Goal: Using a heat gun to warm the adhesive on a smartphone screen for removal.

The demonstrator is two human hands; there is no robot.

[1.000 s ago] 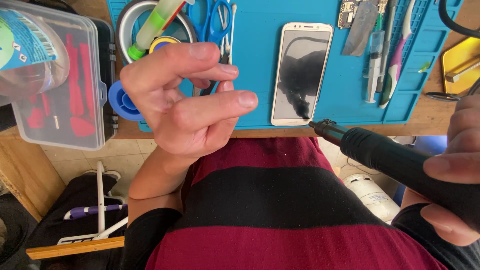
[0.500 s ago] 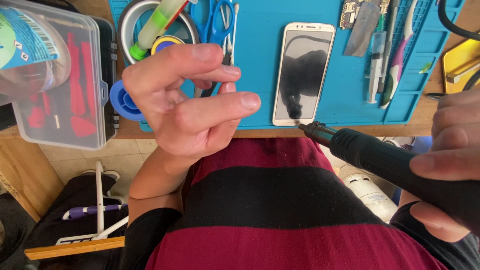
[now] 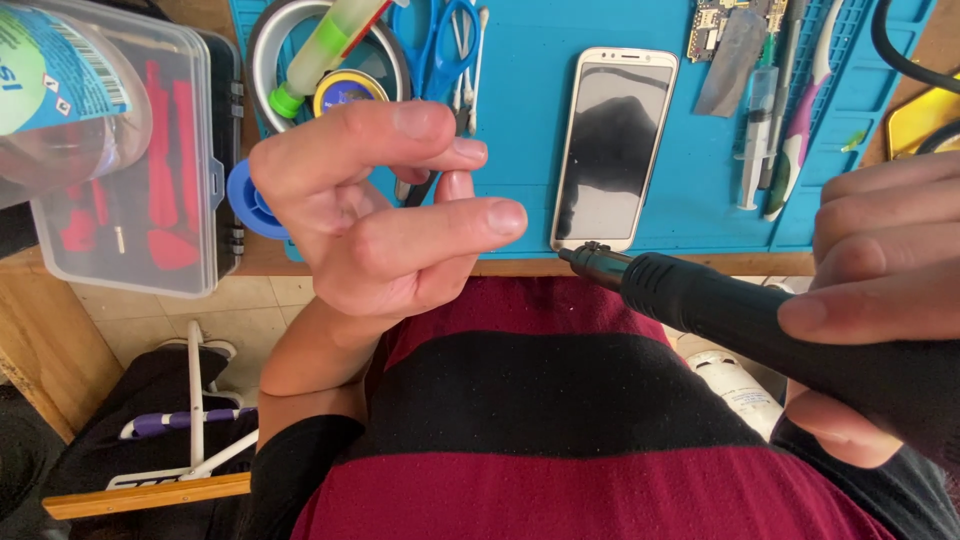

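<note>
1. A blue silicone work mat (image 3: 520,150) covers the wooden tabletop (image 3: 500,266); a clear plastic case of red tools (image 3: 150,170) sits at its left.
2. The left hand (image 3: 370,215) hovers empty, fingers loosely curled.
3. A gold-rimmed smartphone (image 3: 612,145) lies face up, lengthwise away from the person.
4. The right hand (image 3: 880,300) grips a black pen-shaped power tool (image 3: 740,320), tip just beside the phone's near edge.

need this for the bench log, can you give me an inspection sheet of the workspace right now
surface: blue work mat on a wooden bench.
job's things: black powered screwdriver, tip at the bottom edge of the smartphone, which lies face up.
clutter: scissors, tweezers and syringe, clear parts box, tape rolls.
hands: right hand grips the screwdriver; left hand raised, fingers pinched, contents too small to tell.
cables: black cable at upper right.
surroundings: tiled floor, dark bag below.
</note>
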